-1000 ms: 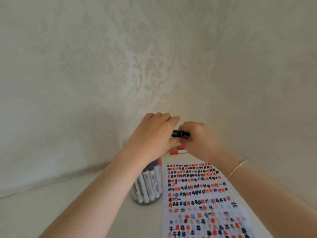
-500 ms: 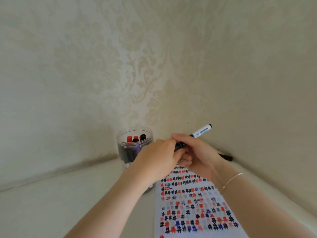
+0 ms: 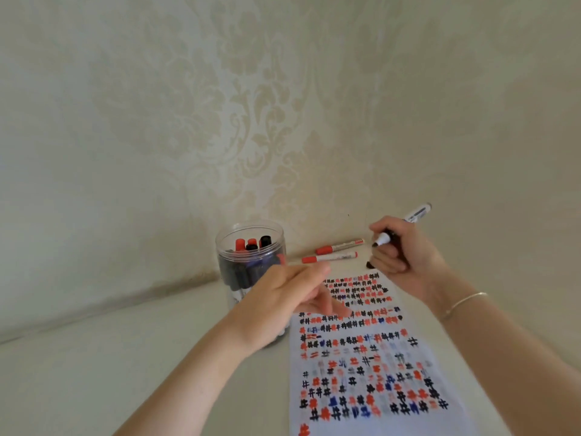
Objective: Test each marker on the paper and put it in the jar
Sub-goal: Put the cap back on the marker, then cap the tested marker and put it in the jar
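Left hand (image 3: 287, 294) is blurring over the white paper sheet (image 3: 361, 357) of red, black and blue hash marks, fingers loosely extended, holding nothing that can be made out. Right hand (image 3: 401, 250) is grasping an uncapped white-barrelled black marker (image 3: 408, 220), tip pointing left above the paper's top edge; barrel print unreadable. Clear plastic jar (image 3: 250, 265) of markers is standing on the tabletop (image 3: 110, 357), partly hidden by the left hand. Two red-capped markers (image 3: 333, 251) are lying behind the paper.

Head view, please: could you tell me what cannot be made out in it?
- Left hand: motion-blurred, so whether it holds the cap is unclear.
- Jar: lower part hidden by that hand.
- Paper: near end cut off by the bottom edge, marks blurred.
- Marker: label too small.
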{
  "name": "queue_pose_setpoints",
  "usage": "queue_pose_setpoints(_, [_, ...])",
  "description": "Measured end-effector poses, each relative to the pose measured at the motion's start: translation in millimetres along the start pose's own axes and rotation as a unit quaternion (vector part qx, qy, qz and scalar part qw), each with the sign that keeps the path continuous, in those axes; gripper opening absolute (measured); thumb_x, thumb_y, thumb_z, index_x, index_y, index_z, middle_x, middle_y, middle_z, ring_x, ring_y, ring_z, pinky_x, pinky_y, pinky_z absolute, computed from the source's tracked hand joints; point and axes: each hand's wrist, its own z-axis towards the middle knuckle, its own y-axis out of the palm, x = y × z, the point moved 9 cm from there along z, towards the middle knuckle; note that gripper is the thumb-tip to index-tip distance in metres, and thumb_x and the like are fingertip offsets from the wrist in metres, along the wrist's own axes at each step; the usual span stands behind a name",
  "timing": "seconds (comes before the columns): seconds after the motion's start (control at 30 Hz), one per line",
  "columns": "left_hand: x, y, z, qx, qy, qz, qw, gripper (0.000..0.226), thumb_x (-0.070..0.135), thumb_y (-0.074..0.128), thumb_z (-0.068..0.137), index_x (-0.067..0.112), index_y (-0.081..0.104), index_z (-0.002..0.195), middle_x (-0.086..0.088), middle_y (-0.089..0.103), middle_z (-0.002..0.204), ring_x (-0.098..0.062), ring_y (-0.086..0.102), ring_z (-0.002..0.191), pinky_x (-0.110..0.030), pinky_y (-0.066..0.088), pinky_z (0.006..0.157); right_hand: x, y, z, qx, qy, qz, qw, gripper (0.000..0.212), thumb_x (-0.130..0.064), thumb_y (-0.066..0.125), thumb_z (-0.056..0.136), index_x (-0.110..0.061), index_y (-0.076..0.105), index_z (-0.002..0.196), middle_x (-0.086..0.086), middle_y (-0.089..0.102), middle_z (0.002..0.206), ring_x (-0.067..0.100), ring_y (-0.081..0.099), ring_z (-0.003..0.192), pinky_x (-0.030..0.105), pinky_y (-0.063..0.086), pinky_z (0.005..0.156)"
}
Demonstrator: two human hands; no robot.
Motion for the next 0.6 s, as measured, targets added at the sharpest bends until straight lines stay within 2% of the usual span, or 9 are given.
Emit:
queue_pose_setpoints(0.1, [-29,-14,-7,0.011,-0.08,0.116,0.99,0.043,0.047,0.041,0.089,0.011,0.056,0.071,-0.008,0.07,0.077,-0.014,0.072,0.08,-0.013,0.049,0.067,2,-7,-1,0.015,-0.009,-0.113,0.993,0.027,-0.008,0.057,0.088,-0.009,0.045,0.063,0.0,0.034,0.042,0.01,0.021,0.031,0.019,0.019,0.033])
queue_pose_setpoints(0.17, [-49,-11,-8,-0.029,-0.132,0.209,0.969,0.041,0.049,0.043,0.09,0.014,0.054,0.073,0.0,0.065,0.069,-0.008,0.068,0.064,-0.014,0.049,0.06,19,-1,-3,0.018,-0.003,-0.141,0.99,0.014,-0.011,0.061,0.087,-0.007,0.051,0.079,0.001,0.037,0.047,0.011,0.023,0.035,0.02,0.021,0.033])
queue_pose_setpoints(0.23, [-68,-5,-11,-0.073,-0.167,0.284,0.941,0.033,0.046,0.046,0.094,0.02,0.053,0.075,0.008,0.059,0.065,-0.002,0.059,0.054,-0.016,0.049,0.058,37,1,-11,0.04,0.005,-0.139,0.989,0.014,-0.013,0.066,0.085,-0.009,0.053,0.089,0.001,0.036,0.051,0.011,0.024,0.038,0.02,0.022,0.034])
queue_pose_setpoints(0.3, [-90,-4,-17,-0.11,-0.193,0.343,0.913,0.025,0.044,0.051,0.094,0.022,0.054,0.083,0.008,0.059,0.072,-0.002,0.056,0.055,-0.018,0.048,0.057,55,0,-25,0.064,0.021,-0.153,0.986,0.022,-0.015,0.07,0.083,-0.011,0.048,0.081,0.0,0.034,0.054,0.012,0.023,0.043,0.021,0.021,0.037])
queue_pose_setpoints(0.4, [-118,-6,-28,-0.149,-0.218,0.378,0.887,0.027,0.042,0.059,0.09,0.016,0.057,0.095,0.001,0.059,0.08,-0.01,0.053,0.065,-0.031,0.047,0.063,81,2,-54,0.076,0.043,-0.199,0.976,0.03,-0.014,0.072,0.083,-0.012,0.045,0.07,-0.001,0.037,0.051,0.013,0.026,0.044,0.022,0.026,0.041])
queue_pose_setpoints(0.47, [-125,-4,-34,-0.161,-0.219,0.386,0.881,0.022,0.041,0.062,0.088,0.021,0.052,0.086,0.007,0.05,0.075,-0.009,0.045,0.064,-0.025,0.036,0.059,94,3,-72,0.09,0.045,-0.23,0.968,0.026,-0.011,0.075,0.08,-0.01,0.051,0.07,0.001,0.045,0.05,0.015,0.037,0.044,0.023,0.038,0.045])
queue_pose_setpoints(0.53, [-129,-3,-37,-0.164,-0.224,0.376,0.884,0.023,0.039,0.066,0.086,0.023,0.05,0.082,0.008,0.048,0.075,-0.009,0.045,0.066,-0.024,0.034,0.06,104,4,-87,0.104,0.041,-0.268,0.957,0.022,-0.012,0.078,0.075,-0.006,0.057,0.073,0.004,0.054,0.053,0.015,0.049,0.047,0.024,0.048,0.051])
queue_pose_setpoints(0.6, [-131,-3,-36,-0.162,-0.221,0.356,0.893,0.026,0.04,0.071,0.082,0.02,0.053,0.083,0.007,0.052,0.076,-0.011,0.048,0.068,-0.025,0.035,0.061,115,4,-97,0.119,0.04,-0.283,0.951,0.023,-0.015,0.078,0.076,-0.002,0.058,0.073,0.007,0.055,0.056,0.015,0.052,0.046,0.023,0.047,0.048])
